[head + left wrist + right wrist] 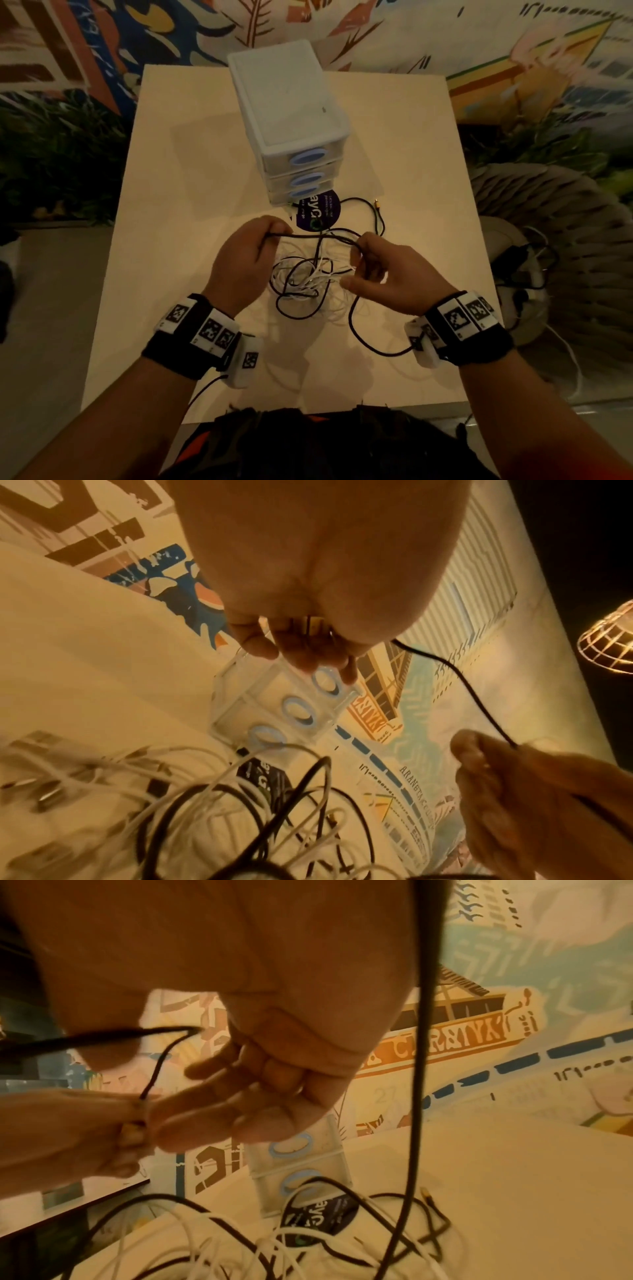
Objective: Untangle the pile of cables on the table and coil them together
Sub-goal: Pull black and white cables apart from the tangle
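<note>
Both my hands pinch one black cable [308, 235]: left hand [245, 255] and right hand [383, 270] stretch it above the tangle [305, 281]. It looks light and limp, so I'd grip near a free end.

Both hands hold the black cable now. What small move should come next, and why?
Probably lift the black cable a little higher. The left hand and right hand pinch one stretch of it, while its loops remain crossed with the white cables on the table.
</note>
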Available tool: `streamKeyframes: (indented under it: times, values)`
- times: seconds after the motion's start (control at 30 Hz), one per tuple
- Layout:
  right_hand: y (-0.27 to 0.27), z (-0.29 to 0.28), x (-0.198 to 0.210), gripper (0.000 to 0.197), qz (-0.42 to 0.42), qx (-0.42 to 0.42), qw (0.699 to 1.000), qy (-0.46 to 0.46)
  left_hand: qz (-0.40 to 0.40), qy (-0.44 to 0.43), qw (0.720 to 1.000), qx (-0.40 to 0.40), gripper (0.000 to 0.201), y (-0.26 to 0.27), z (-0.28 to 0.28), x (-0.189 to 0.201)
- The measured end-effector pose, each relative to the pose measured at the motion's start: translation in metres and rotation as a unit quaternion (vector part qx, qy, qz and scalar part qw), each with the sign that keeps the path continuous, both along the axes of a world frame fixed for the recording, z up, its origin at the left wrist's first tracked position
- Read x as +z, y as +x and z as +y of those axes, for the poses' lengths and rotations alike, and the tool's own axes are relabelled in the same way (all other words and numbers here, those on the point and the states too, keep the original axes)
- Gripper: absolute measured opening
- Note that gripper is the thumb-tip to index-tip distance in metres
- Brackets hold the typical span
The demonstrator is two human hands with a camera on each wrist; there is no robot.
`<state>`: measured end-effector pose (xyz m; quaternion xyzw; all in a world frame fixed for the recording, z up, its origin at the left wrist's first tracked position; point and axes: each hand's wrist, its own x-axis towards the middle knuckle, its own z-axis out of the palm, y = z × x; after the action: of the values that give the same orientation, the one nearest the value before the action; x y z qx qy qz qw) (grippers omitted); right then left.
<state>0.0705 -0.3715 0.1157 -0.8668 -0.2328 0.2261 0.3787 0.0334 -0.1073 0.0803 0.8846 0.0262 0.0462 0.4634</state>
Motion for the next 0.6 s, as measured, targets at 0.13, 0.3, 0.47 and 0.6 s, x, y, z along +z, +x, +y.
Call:
streamKeyframes:
  times: [0.13, 0.3, 0.47, 0.6]
  values:
    - [-0.010, -0.021, -0.009, 0.029, 0.016, -0.107, 0.991, 0.079, -0.043, -0.074, 0.994, 0.065, 0.021, 0.000, 0.004, 0.017]
    - [-0.004, -0.057, -0.040, 0.019, -0.057, -0.281, 0.957, 0.041, -0.053, -0.137, 0.985, 0.092, 0.031, -0.005, 0.015, 0.022]
    - [0.001, -0.057, -0.063, 0.035, 0.092, -0.301, 0.948, -0.046, -0.054, -0.154, 0.985, 0.059, 0.032, -0.008, 0.012, 0.026]
    - [0.004, -0.043, -0.075, 0.040, 0.161, -0.269, 0.945, -0.093, -0.055, -0.151, 0.987, -0.003, 0.031, -0.014, 0.008, 0.032]
